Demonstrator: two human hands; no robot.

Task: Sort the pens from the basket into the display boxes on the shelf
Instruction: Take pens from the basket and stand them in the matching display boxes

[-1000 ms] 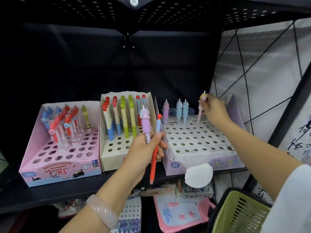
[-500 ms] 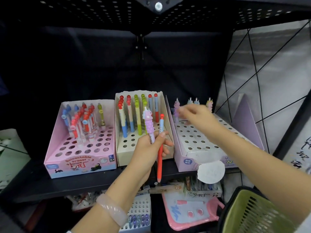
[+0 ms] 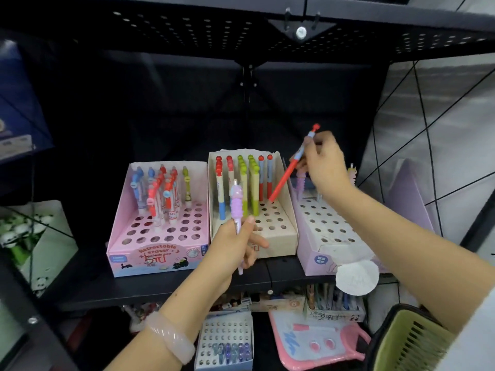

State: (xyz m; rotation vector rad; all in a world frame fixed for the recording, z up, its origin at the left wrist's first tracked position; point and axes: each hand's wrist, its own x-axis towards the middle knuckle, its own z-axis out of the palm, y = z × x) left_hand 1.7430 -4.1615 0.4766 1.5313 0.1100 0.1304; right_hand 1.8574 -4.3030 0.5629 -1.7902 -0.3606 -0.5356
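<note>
From the head camera, three cardboard display boxes sit side by side on a dark metal shelf (image 3: 150,290), each with a sloped top punched with round holes. The right hand (image 3: 325,163) pinches the upper end of a slim red pen (image 3: 288,171) between fingertips and thumb; the pen leans steeply, its lower tip at a hole in the back rows of the cream middle box (image 3: 278,236), next to the upright red, green and blue pens standing there. The left hand (image 3: 233,245) is closed around a purple unicorn pen (image 3: 237,203) with a ribbed, rubbery-looking grip and a small moulded head, held upright in front of the cream box. A pale, smooth, twisted bangle (image 3: 171,337) circles the left wrist. The glossy pink box (image 3: 158,257) on the left, printed "Retractable eraser", carries a cluster of blue, red and one yellow-green stick in its back rows. The lilac box (image 3: 321,253) on the right holds a few pastel unicorn pens at the back, partly hidden by the right hand, and a round white paper tag (image 3: 357,277) hangs at its front edge. At the lower right, the green slotted plastic basket (image 3: 409,344) shows its corner.
</note>
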